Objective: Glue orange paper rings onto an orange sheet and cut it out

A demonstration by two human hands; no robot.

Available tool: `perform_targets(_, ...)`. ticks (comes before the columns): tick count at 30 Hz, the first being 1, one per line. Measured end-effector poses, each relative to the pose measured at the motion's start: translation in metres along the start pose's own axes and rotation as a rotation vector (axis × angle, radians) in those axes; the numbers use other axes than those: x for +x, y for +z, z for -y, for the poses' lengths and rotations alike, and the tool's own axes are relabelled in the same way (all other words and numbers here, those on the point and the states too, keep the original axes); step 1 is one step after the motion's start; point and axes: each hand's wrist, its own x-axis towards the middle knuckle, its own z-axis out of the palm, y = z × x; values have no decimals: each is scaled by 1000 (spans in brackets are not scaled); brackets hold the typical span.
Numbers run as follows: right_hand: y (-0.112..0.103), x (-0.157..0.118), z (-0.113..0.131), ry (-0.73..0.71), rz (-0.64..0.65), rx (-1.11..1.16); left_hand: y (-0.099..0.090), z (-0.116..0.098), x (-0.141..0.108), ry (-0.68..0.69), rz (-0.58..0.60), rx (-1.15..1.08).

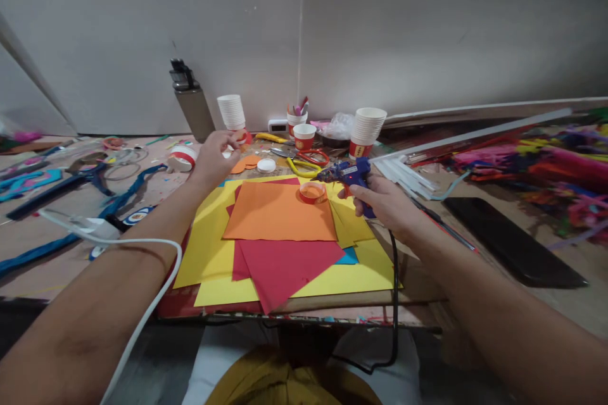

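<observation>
Could smear the orange paper (280, 212) by squeezing the glue gun (349, 172) off-target, or jolt it by snagging the black cord (395, 291). Holds it in the right hand (386, 202), pointing left, just by the red ring (310, 200). Curls the left hand (216, 157) narrow near the white cups (231, 112); cannot tell if gripping anything.

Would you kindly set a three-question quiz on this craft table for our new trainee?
1. Which hand holds the blue glue gun?
2. True or false: the black phone lies to the right of the glue gun.
3. What colour is the sheet directly under the red ring? A) blue; B) orange; C) green.

Key:
1. The right hand.
2. True.
3. B.
</observation>
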Motion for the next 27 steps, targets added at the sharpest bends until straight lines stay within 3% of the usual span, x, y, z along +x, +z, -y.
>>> perform_targets(6, -3, -2, 4, 12, 59, -58, -9, -81, -30, 322, 237, -220)
perform_targets(10, -4, -1, 1, 35, 60, -119, -12, -106, -47, 375, 475, -266)
perform_targets(16, -4, -1, 1, 28, 53, -155, 4, -108, -62, 414, 700, -222)
perform_targets(21, -4, -2, 1, 2, 62, -148, 10, -109, -66, 386, 792, -252)
perform_targets(24, -4, -3, 2, 6, 58, -137, 8, -107, -61, 343, 750, -301)
perform_targets(27, -4, -4, 3, 23, 41, -122, 10, -96, -53, 208, 578, -252)
